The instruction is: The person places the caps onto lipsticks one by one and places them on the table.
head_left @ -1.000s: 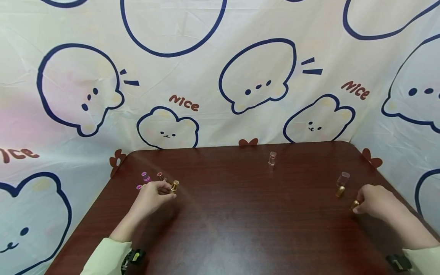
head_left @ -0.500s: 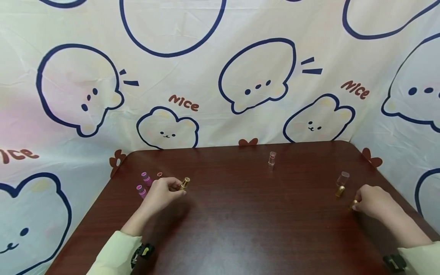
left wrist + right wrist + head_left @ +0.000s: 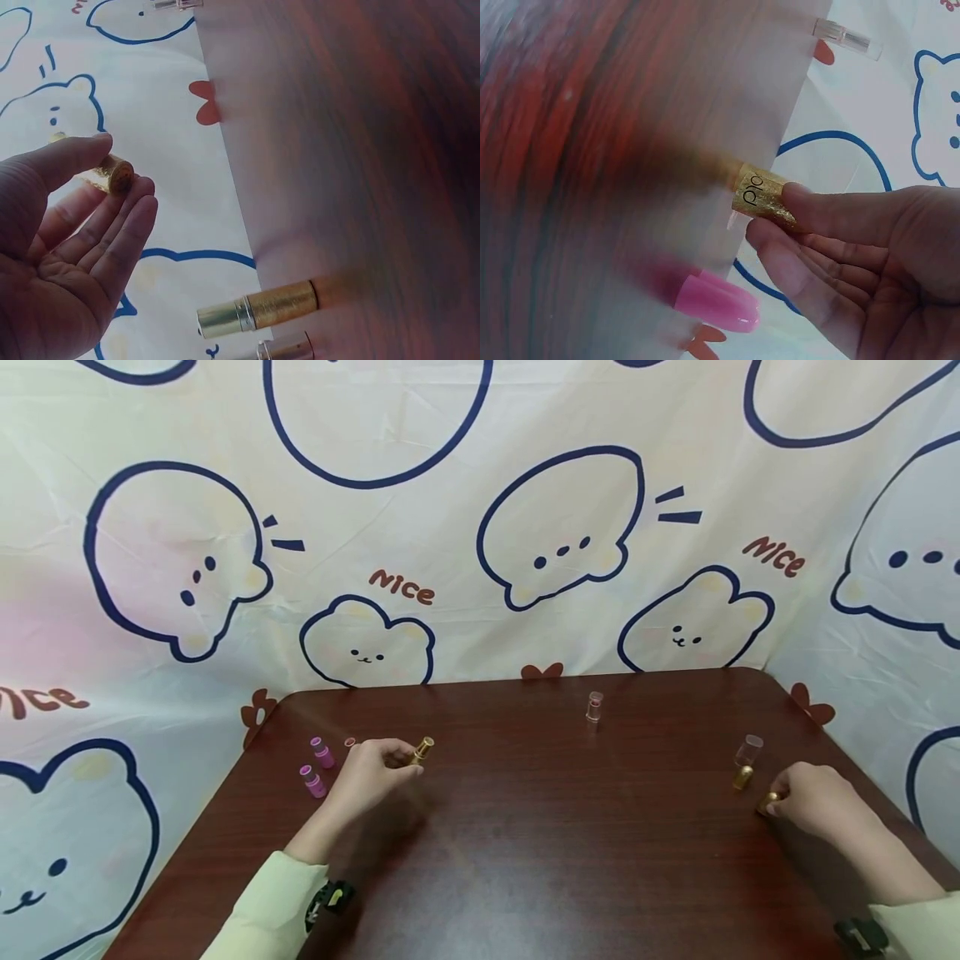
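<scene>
My left hand pinches a small gold lipstick tube between thumb and fingers, lifted over the left part of the table. The left wrist view shows its round gold end. Toward the right side, my right hand pinches a gold lipstick cap with dark lettering, low over the table. Just beyond that hand are another gold cap and a clear cap. Near the left hand stand two purple-pink lipstick tubes, and a reddish-topped tube is partly hidden behind it.
In the left wrist view another gold lipstick tube stands upright beside a clear-based tube. A pink cap stands near my right hand. A clear tube is at the back of the brown table, before a printed cloth.
My left hand has moved right with the gold lipstick tube, uncovering the purple-pink tubes. My right hand, still pinching the gold cap, has shifted slightly left.
</scene>
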Available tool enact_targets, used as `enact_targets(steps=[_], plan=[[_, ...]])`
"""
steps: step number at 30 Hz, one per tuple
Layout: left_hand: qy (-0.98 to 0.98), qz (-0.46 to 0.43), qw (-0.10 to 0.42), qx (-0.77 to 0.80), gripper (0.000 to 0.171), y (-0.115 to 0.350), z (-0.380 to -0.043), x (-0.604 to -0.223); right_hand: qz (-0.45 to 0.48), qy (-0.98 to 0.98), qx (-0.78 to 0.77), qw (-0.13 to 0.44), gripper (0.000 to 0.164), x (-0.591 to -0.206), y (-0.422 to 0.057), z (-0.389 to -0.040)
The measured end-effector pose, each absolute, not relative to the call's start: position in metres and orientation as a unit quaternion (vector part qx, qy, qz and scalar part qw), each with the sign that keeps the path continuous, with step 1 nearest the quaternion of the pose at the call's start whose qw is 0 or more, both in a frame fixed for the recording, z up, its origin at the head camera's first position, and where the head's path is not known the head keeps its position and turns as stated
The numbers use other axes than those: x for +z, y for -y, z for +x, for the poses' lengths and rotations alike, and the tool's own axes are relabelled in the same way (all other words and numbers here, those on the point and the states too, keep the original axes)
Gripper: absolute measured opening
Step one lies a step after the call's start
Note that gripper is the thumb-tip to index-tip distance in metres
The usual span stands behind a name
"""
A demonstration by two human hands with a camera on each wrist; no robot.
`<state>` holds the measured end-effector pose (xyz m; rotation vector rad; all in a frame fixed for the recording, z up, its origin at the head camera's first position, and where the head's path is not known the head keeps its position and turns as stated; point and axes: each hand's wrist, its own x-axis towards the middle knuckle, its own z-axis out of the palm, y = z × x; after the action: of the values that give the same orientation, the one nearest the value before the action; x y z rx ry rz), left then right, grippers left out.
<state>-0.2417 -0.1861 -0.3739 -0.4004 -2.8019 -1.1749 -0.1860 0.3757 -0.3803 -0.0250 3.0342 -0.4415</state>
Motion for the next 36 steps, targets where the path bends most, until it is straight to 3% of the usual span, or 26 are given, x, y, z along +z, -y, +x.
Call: enact_targets(steps=[11,27,36], plan=[[0.904,-0.131,0.037,-0.406,0.017,0.176,-0.248,-0.369,-0.023,-0.980,-0.197,0.010,0.011,-0.375,-0.362,-0.185],[0.888,-0.122,0.039,-0.441,0.019,0.164,-0.256,-0.364,-0.020,-0.949,-0.313,-0.023,0.028,-0.366,-0.323,-0.200],[0.880,-0.131,0.036,-0.456,0.020,0.161,-0.260,-0.364,-0.034,-0.933,-0.356,-0.046,0.027,-0.358,-0.300,-0.211]])
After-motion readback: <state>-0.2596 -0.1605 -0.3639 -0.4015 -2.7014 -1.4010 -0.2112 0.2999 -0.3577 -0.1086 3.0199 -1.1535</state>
